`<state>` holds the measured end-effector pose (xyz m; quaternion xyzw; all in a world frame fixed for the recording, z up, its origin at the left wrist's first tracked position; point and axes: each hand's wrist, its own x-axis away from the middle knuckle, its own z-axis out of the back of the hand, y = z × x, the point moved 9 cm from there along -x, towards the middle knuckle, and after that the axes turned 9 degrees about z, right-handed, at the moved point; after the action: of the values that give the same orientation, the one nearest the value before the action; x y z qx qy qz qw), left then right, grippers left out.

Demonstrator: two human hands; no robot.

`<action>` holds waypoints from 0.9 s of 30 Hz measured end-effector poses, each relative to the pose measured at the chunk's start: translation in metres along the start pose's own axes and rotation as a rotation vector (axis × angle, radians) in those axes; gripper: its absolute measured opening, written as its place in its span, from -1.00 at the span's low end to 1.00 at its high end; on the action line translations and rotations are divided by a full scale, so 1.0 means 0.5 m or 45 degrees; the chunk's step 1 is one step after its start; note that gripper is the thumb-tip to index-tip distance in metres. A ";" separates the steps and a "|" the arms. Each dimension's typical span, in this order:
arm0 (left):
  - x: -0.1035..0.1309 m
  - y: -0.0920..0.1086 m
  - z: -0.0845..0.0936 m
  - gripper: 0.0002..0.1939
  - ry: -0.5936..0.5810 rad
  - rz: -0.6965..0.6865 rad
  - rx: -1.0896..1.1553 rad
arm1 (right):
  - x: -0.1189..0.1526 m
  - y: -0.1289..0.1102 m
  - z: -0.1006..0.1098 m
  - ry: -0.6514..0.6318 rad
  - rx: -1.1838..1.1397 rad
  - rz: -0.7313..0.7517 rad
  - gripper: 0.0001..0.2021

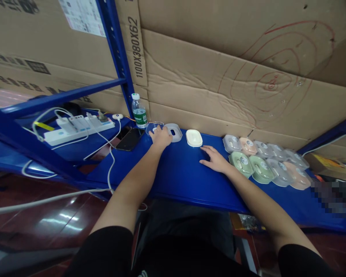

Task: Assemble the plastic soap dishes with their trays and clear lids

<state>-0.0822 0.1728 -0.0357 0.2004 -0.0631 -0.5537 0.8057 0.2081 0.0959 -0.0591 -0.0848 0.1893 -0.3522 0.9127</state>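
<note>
My left hand (pixel 161 136) reaches over a clear plastic piece (pixel 151 125) with a shallow, rounded shape. Its fingers are apart and bent down onto that piece; I see no firm grip. Just right of this hand lies a grey frosted lid (pixel 177 132) with a dark oval opening. A cream-coloured rounded-square container part (pixel 194 137) sits alone farther right. Beside it my right hand (pixel 215 159) hovers or rests low over the blue surface, fingers spread and holding nothing. The fingertips come close to the cream part's lower right corner.
Several lidded containers (pixel 242 163) in green, grey and peach stand in two rows on the blue shelf (pixel 187 184). A water bottle (pixel 140 111) and a phone (pixel 130 139) lie left of my left hand. A power strip (pixel 77 129) with cables is farther left. Cardboard (pixel 190 77) backs the shelf.
</note>
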 end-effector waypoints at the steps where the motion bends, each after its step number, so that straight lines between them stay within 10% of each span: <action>1: -0.003 -0.003 -0.004 -0.44 -0.039 0.004 -0.005 | -0.011 -0.001 -0.003 -0.036 0.026 -0.018 -0.24; 19: -0.014 0.014 -0.022 -0.46 -0.059 -0.166 0.018 | -0.089 0.007 -0.033 -0.039 0.068 0.021 -0.21; 27: -0.010 0.026 -0.029 -0.37 -0.031 -0.197 -0.008 | -0.003 0.020 0.136 0.107 0.298 -0.183 -0.36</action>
<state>-0.0682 0.1849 -0.0432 0.1956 -0.0555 -0.6168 0.7604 0.2406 0.1057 0.0006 0.0236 0.1784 -0.4395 0.8800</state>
